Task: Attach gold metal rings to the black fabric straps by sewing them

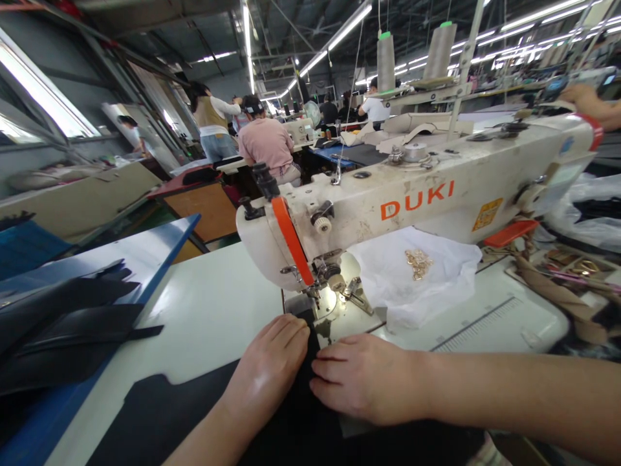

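Observation:
A white sewing machine [417, 194] with an orange stripe stands before me, its lamp lit at the needle area. A black piece of sheet material [179, 404] lies across the table toward me, and a narrow part of it runs up to the presser foot. My left hand [276, 349] is closed on this strip just short of the foot, fingers together. From the other side my right hand [359, 375] grips the strip's right edge with bent fingers. Its fingertips and thumb are partly hidden. Whether the needle is down in the material I cannot tell.
On white wrapping [417, 272] lie small gold-coloured metal pieces [418, 263]. Black leather-like pieces [72, 330] are heaped on a blue surface at left. Thread cones [387, 63] stand behind the machine. A seated person in pink [266, 142] and others are farther back.

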### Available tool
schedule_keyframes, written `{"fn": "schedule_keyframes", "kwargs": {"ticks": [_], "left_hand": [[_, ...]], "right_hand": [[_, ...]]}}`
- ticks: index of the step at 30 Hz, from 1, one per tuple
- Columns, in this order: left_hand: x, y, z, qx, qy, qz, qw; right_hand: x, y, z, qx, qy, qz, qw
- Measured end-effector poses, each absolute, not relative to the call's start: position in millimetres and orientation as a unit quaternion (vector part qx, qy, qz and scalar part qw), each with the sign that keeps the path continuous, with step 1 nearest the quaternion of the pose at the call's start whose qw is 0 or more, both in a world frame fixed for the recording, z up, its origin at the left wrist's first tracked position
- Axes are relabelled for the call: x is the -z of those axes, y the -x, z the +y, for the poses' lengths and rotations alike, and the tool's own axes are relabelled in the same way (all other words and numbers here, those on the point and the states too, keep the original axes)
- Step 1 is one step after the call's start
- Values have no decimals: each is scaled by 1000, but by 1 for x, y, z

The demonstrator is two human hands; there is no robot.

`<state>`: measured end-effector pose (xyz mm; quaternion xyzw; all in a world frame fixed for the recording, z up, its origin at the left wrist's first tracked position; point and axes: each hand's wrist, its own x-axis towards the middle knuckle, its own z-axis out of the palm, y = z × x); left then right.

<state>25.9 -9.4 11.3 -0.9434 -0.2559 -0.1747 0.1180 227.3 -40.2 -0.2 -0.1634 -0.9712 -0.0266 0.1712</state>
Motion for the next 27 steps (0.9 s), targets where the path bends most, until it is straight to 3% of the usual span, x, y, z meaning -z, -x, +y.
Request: {"fn": "schedule_keyframes", "kwargs": {"ticks": [15, 27], "left_hand": [[-5, -24, -8, 193, 937, -257, 133], [3, -24, -11, 225, 923, -300, 80]], "right_hand": [[3, -227, -40, 29, 167, -969, 179], [-3, -227, -34, 31, 186, -971, 149]]}}
